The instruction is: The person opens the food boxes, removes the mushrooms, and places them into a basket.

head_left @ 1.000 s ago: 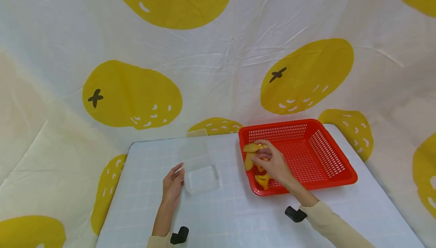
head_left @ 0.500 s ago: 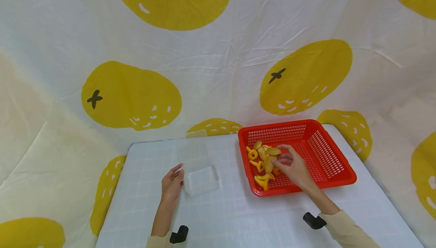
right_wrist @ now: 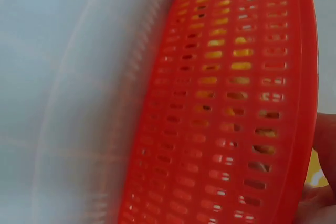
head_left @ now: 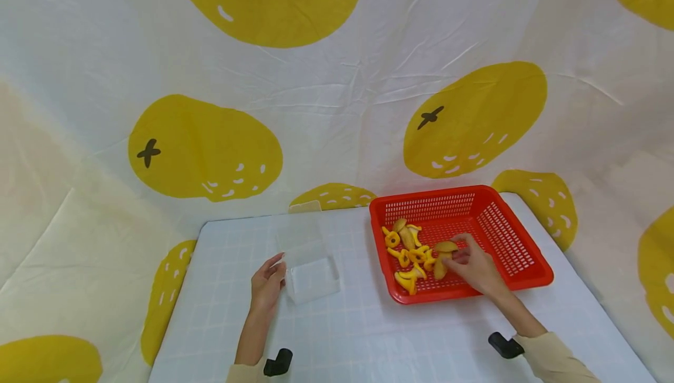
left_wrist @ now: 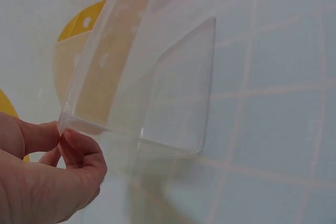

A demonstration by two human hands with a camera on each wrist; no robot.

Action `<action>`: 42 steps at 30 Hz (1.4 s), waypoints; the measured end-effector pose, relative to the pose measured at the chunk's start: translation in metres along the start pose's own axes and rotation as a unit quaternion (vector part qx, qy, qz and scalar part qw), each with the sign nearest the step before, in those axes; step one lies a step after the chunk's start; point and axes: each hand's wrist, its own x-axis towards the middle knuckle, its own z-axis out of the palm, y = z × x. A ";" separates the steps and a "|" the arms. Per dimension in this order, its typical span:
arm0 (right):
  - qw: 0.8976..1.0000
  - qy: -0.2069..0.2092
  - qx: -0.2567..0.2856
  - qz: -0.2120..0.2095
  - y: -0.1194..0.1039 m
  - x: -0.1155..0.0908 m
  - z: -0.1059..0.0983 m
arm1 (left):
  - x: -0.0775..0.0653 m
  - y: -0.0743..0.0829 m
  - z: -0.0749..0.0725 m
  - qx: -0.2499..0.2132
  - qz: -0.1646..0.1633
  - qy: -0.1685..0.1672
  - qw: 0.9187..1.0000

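Note:
In the head view, my left hand [head_left: 267,286] is at the left rim of a clear plastic box [head_left: 313,280] with its lid raised behind it. The left wrist view shows thumb and finger pinching the corner of that box [left_wrist: 173,103]. My right hand [head_left: 478,269] reaches into a red slotted basket [head_left: 528,282] and holds a tan toy-like mushroom [head_left: 445,248] by its side. Another tan mushroom [head_left: 406,234] lies at the basket's left, among several yellow mushroom-shaped pieces [head_left: 409,280]. From the right wrist, the basket wall [right_wrist: 210,103] hides most of that hand.
A white checked cloth covers the table [head_left: 363,330]. Behind it hangs a pale curtain [head_left: 337,137] printed with large yellow fruit, close against the table's back edge. The basket stands at the right, apart from the clear box.
My right hand has moved right across the basket with the tan mushroom, away from the pile at the left, uncovering the yellow pieces. The left hand stays at the clear box.

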 end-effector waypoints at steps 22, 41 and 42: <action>0.984 -0.156 -0.005 0.091 0.026 0.030 -0.020 | 0.003 -0.005 0.004 0.009 -0.004 0.003 1.000; 0.982 -0.163 -0.087 0.039 0.017 0.027 -0.038 | 0.004 0.001 -0.009 0.019 -0.010 -0.020 1.000; 0.983 -0.157 -0.089 0.039 0.016 0.027 -0.040 | 0.004 0.003 -0.009 0.025 -0.007 -0.020 0.999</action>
